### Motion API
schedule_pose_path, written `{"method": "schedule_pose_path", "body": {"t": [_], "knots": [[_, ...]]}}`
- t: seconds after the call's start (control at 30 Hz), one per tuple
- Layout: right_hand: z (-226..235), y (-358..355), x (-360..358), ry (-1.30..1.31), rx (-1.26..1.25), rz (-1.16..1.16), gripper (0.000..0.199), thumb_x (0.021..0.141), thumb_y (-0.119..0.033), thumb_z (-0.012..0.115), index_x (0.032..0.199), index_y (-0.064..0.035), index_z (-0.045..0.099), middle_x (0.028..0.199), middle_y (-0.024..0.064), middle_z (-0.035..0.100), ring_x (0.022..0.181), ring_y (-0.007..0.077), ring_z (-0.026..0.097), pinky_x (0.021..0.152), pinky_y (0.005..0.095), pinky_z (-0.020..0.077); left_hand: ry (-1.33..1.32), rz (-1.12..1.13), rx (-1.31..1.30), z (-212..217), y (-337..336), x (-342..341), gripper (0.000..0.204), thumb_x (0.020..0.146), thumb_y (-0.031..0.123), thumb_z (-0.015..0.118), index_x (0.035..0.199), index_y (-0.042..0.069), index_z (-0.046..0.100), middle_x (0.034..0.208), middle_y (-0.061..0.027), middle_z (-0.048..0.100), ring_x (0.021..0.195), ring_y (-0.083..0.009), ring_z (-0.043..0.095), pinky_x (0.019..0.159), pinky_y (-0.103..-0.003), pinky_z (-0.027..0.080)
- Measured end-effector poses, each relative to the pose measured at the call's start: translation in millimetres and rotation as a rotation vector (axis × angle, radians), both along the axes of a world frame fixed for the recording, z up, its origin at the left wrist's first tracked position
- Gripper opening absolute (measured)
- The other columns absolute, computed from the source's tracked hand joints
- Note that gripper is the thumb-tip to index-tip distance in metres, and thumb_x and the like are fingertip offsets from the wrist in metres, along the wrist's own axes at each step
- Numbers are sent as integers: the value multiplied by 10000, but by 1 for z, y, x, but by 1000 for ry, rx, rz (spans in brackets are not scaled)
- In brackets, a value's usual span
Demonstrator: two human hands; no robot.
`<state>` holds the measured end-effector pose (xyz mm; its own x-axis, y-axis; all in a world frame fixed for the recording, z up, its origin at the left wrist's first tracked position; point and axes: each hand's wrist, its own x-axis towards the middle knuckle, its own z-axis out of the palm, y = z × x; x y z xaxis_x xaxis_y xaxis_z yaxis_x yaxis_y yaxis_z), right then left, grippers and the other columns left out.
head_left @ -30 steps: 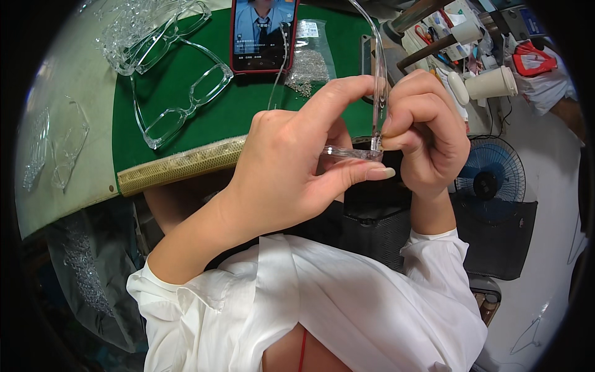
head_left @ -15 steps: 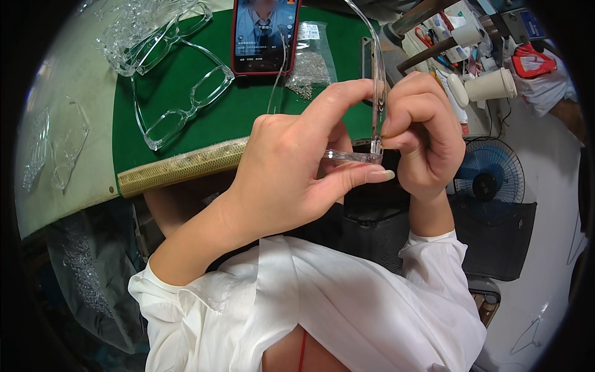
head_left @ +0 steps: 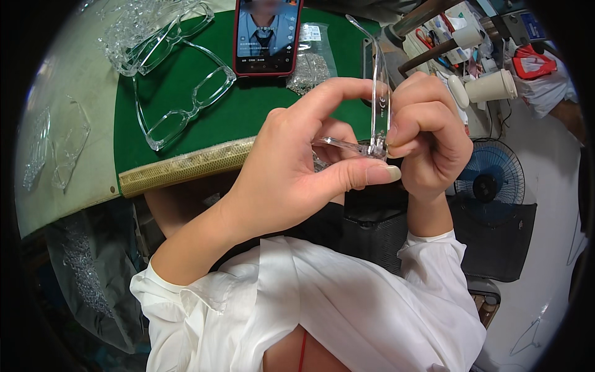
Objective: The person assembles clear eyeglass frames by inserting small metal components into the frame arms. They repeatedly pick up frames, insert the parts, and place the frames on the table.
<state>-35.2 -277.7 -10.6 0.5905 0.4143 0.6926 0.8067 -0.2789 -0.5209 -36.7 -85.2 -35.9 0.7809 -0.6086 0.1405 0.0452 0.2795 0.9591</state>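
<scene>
My left hand (head_left: 279, 158) is closed around a clear eyeglass frame (head_left: 374, 93), thumb below and index finger stretched across behind the raised temple arm. That temple arm stands up, pointing away from me over the green mat. Part of the frame front is hidden within my left palm. Beside the hinge corner, my right hand (head_left: 432, 133) is curled, with thumb and index fingertips pinched together. Whatever lies in that pinch is too small or too hidden to make out.
On the green mat (head_left: 204, 137) lie clear eyeglass frames (head_left: 167, 129), a lit phone (head_left: 265, 37) and a bag of tiny metal parts (head_left: 310, 69). A gold strip (head_left: 186, 166) lines the near edge. Right stand a metal-armed device (head_left: 427, 53) and a blue fan (head_left: 489, 177).
The eyeglass frame has turned in my left hand, and its other temple arm no longer crosses in front of the phone. My right hand has shifted slightly right, still pinching by the hinge.
</scene>
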Motion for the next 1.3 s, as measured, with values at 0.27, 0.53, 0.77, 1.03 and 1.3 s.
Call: {"method": "schedule_pose_path", "body": {"t": [0.27, 0.53, 0.77, 1.03, 1.3], "knots": [[-3, -2, -3, 228, 140, 31, 117, 716, 36, 697, 803, 11, 622, 828, 77, 573, 720, 126, 545, 621, 211, 442, -205, 97, 47, -5, -2, 1, 672, 729, 28, 763, 1301, -49, 418, 1101, -59, 592, 744, -55, 592, 651, -182, 451], [1, -8, -2, 1046, 559, 209, 281, 746, -78, 773, 872, -52, 524, 888, 16, 560, 781, 71, 555, 705, 191, 472, -310, 114, 102, -3, -7, 4, 670, 719, -15, 758, 1294, -28, 415, 1088, -60, 593, 745, -57, 596, 641, -195, 467], [-6, -18, -3, 840, 620, 65, 258, 841, -159, 683, 1012, 26, 629, 866, 65, 648, 702, 98, 601, 633, 233, 487, -261, 200, -21, -4, -47, 23, 653, 796, -93, 636, 1358, 18, 323, 976, -91, 632, 876, -133, 643, 756, -260, 533], [22, -76, 21, 595, 587, -138, 265, 839, -162, 684, 1032, 19, 664, 911, 67, 685, 831, 112, 627, 788, 257, 478, -301, 210, -128, -9, -119, 55, 315, 842, 42, 640, 1116, -13, 495, 806, -123, 690, 757, -180, 695, 677, -276, 529], [29, -139, 46, 461, 577, -416, 311, 872, -303, 651, 1034, -38, 666, 867, 16, 673, 764, 67, 561, 631, 199, 356, -413, 238, -152, -5, -171, 84, 55, 898, -15, 542, 947, -36, 526, 787, -97, 659, 748, -142, 651, 695, -260, 511]]}}
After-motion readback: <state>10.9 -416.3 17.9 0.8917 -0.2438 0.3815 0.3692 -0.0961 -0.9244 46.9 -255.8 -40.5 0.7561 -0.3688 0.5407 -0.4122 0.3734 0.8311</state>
